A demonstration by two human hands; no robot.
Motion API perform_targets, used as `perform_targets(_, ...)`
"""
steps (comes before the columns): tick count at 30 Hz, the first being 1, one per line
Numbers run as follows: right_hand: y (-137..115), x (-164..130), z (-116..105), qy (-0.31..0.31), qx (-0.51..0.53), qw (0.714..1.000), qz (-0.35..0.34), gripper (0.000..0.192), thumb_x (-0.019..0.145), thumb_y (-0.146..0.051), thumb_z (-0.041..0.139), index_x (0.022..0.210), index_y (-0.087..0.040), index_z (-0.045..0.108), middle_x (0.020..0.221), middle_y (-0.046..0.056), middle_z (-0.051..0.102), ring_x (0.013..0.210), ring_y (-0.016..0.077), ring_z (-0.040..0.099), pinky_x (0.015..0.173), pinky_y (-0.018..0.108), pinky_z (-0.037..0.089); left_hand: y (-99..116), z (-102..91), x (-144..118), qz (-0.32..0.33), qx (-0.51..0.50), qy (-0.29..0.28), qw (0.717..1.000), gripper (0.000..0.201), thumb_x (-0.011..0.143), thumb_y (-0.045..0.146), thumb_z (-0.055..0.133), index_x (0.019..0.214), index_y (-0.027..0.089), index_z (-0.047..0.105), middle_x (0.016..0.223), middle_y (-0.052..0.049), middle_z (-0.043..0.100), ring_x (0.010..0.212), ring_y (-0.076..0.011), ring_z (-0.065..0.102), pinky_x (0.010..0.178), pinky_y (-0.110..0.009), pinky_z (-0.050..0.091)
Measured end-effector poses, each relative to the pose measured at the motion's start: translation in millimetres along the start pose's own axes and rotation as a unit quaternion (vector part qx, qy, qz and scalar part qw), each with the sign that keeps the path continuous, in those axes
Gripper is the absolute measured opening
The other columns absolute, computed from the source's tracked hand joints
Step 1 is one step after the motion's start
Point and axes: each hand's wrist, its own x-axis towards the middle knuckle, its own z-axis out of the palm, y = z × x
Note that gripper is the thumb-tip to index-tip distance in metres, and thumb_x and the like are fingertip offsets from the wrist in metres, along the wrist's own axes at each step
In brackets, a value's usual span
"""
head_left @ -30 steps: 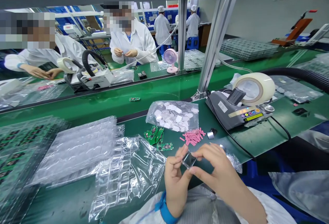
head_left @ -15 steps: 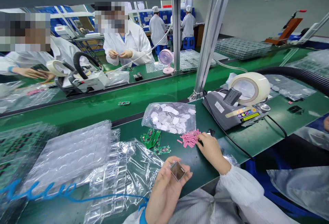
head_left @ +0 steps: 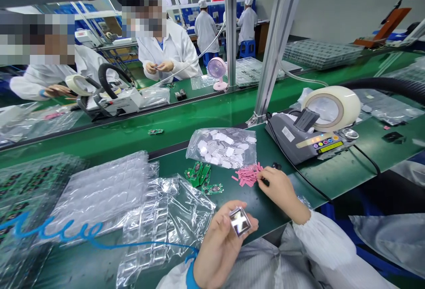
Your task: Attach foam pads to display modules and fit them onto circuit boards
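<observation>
In the head view, the person's left hand (head_left: 219, 242) grips a small clear-edged square (head_left: 240, 221) between thumb and fingers, shiny face up, over the near edge of the bench (head_left: 262, 211). The right hand (head_left: 282, 191) is at the right edge of a heap of pink strips (head_left: 245, 175), fingers curled; I can't tell from here whether a strip is pinched between them. To my eye, a light fingertip pinch on one loose outer strip would serve best, so its neighbours don't drag along. The left does well to hold only the edges, since that glossy face would likely smudge. The bag (head_left: 222, 149) sits just behind the heap, easily nudged.
</observation>
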Motion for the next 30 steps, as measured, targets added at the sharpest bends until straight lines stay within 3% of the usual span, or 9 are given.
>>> perform_targets(5, -22.8, -9.1, -43.5, 0.018, 0.089, 0.995, -0.033, 0.012, 0.077, -0.014, 0.047, 0.070, -0.020, 0.055, 0.074, 0.001, 0.061, 0.071, 0.0154, 0.057, 0.064, 0.027, 0.043, -0.2, 3.0, -1.4, -0.004, 0.026, 0.003, 1.000, 0.037, 0.077, 0.047, 0.058, 0.099, 0.019, 0.065, 0.078, -0.007, 0.070, 0.082, -0.0180, 0.061, 0.086, -0.036, 0.041)
perform_targets(8, -49.9, -22.3, -74.2, 0.029, 0.150, 0.981, -0.122, 0.012, 0.081, -0.015, 0.048, 0.072, -0.021, 0.054, 0.073, 0.000, 0.060, 0.070, 0.0137, 0.055, 0.069, 0.029, 0.044, -0.4, 7.7, -0.5, 0.002, 0.065, 0.021, 0.998, 0.036, 0.077, 0.045, 0.059, 0.097, 0.016, 0.067, 0.075, -0.007, 0.070, 0.077, -0.0163, 0.061, 0.080, -0.030, 0.042)
perform_targets(11, -73.5, -33.7, -88.5, 0.056, 0.131, 0.969, -0.200, 0.014, 0.079, -0.011, 0.049, 0.071, -0.021, 0.053, 0.068, -0.003, 0.059, 0.065, 0.0124, 0.052, 0.082, 0.038, 0.039, -0.6, 12.8, 1.5, -0.001, 0.080, 0.043, 0.996, 0.034, 0.075, 0.044, 0.062, 0.092, 0.015, 0.068, 0.076, -0.006, 0.070, 0.075, -0.0150, 0.060, 0.076, -0.027, 0.043)
perform_targets(16, -86.3, -40.2, -82.1, 0.100, 0.064, 0.976, -0.184, 0.016, 0.079, -0.008, 0.049, 0.069, -0.021, 0.052, 0.066, -0.004, 0.060, 0.065, 0.0126, 0.051, 0.090, 0.045, 0.031, -1.7, 14.2, 2.8, 0.000, 0.111, 0.057, 0.992, 0.036, 0.072, 0.046, 0.064, 0.090, 0.015, 0.068, 0.082, -0.007, 0.069, 0.080, -0.0170, 0.059, 0.077, -0.028, 0.042)
perform_targets(21, -83.4, -40.2, -74.4, 0.089, 0.045, 0.977, -0.191, 0.017, 0.080, -0.009, 0.048, 0.070, -0.021, 0.054, 0.068, -0.003, 0.060, 0.067, 0.0131, 0.051, 0.091, 0.046, 0.030, -3.8, 10.5, 3.3, -0.009, 0.144, 0.058, 0.988, 0.040, 0.071, 0.048, 0.064, 0.092, 0.014, 0.067, 0.086, -0.009, 0.069, 0.082, -0.0194, 0.058, 0.078, -0.031, 0.041)
perform_targets(30, -79.0, -45.9, -72.8, 0.074, 0.018, 0.966, -0.245, 0.019, 0.082, -0.008, 0.046, 0.081, -0.019, 0.061, 0.075, 0.000, 0.064, 0.071, 0.0147, 0.052, 0.093, 0.048, 0.028, -7.8, 6.0, 3.8, -0.046, 0.076, 0.039, 0.995, 0.031, 0.079, 0.040, 0.058, 0.093, 0.013, 0.067, 0.087, -0.009, 0.068, 0.081, -0.0165, 0.058, 0.076, -0.029, 0.042)
